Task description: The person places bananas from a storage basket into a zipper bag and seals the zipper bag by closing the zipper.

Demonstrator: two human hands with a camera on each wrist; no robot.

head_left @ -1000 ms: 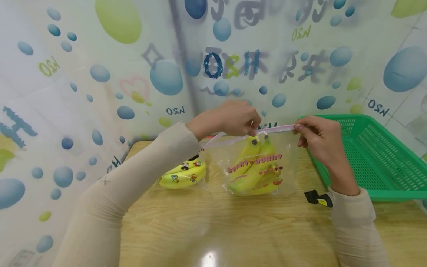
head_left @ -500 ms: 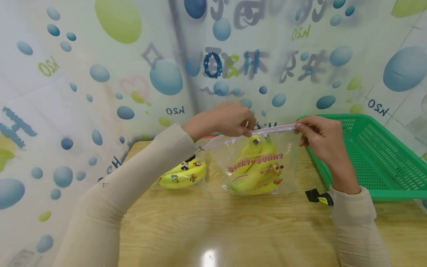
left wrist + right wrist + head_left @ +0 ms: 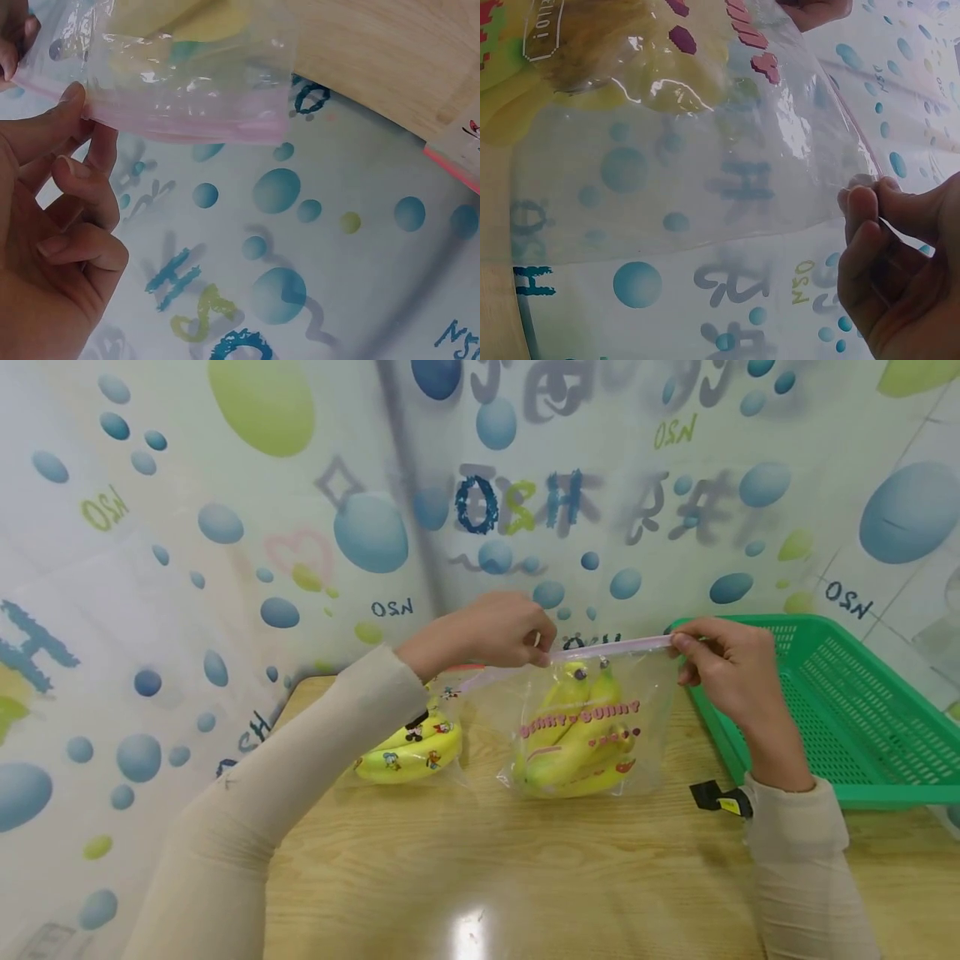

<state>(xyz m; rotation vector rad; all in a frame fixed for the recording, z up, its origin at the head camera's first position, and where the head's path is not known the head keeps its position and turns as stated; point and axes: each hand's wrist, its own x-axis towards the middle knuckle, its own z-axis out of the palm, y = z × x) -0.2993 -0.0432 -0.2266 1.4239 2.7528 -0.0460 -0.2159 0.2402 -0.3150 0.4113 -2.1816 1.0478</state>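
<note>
A clear zip bag (image 3: 651, 727) with pink lettering and a pink zip edge stands upright over the table, holding yellow bananas (image 3: 570, 752). My left hand (image 3: 487, 631) pinches the zip strip near its middle between thumb and forefinger; the left wrist view shows that pinch, with the other fingers (image 3: 86, 247) loosely curled. At the top right corner of the bag, my right hand (image 3: 731, 672) pinches the end of the strip. The right wrist view shows its thumb and forefinger pressed together on that corner (image 3: 866, 182).
Left of the bag lies another clear bag with yellow bananas (image 3: 408, 752) bearing cartoon figures, partly behind the left forearm. A green plastic basket (image 3: 862, 795) stands at the right. A black strap (image 3: 720, 798) shows by the right cuff. A patterned sheet (image 3: 300, 568) backs the wooden table (image 3: 480, 860).
My left hand has slid leftward along the zip strip, leaving more of the strip visible between the hands. The right hand has shifted slightly right, still pinching the corner.
</note>
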